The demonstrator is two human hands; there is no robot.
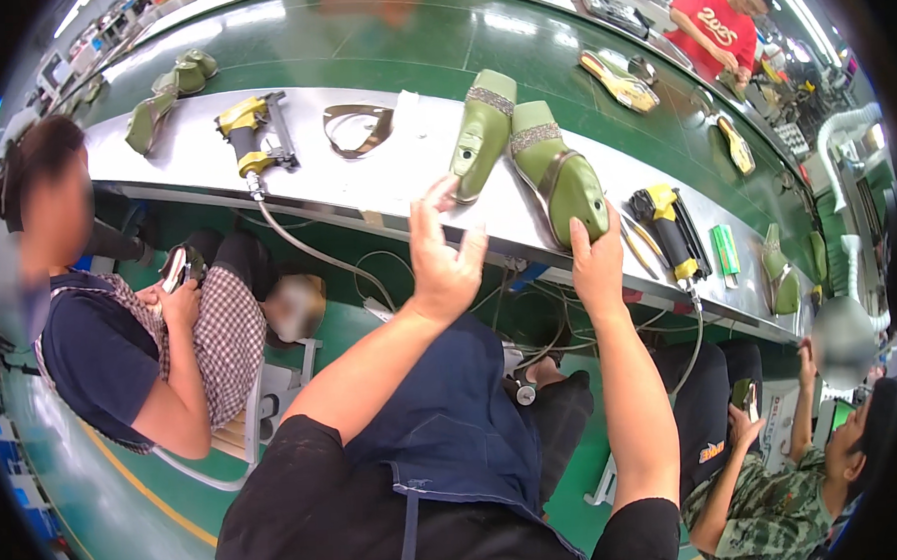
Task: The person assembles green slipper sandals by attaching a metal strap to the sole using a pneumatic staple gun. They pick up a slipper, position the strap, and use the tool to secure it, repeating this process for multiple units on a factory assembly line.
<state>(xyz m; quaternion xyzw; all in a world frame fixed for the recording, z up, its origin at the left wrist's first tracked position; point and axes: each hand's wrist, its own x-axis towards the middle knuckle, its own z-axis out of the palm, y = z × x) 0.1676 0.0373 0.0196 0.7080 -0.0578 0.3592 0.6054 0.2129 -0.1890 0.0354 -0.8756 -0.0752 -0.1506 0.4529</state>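
Two olive-green shoe lasts with sandal straps lie side by side on the metal worktop in front of me, each with a glittery band across the toe part. At the near end of the left shoe last [482, 128], my left hand [446, 265] has its fingertips at the edge, with the thumb spread away. My right hand [598, 273] pinches the near end of the right shoe last [556, 170] between thumb and fingers. A brown strap curves over this right last. The undersides of both my hands' fingers are partly hidden.
A yellow-black air stapler [249, 134] with a hose and a loose brown strap [360, 129] lie left. Pliers [645, 246], another air stapler [675, 232] and a green box [724, 250] lie right. Beyond runs a green conveyor [438, 40] carrying shoe parts. Co-workers sit on both sides.
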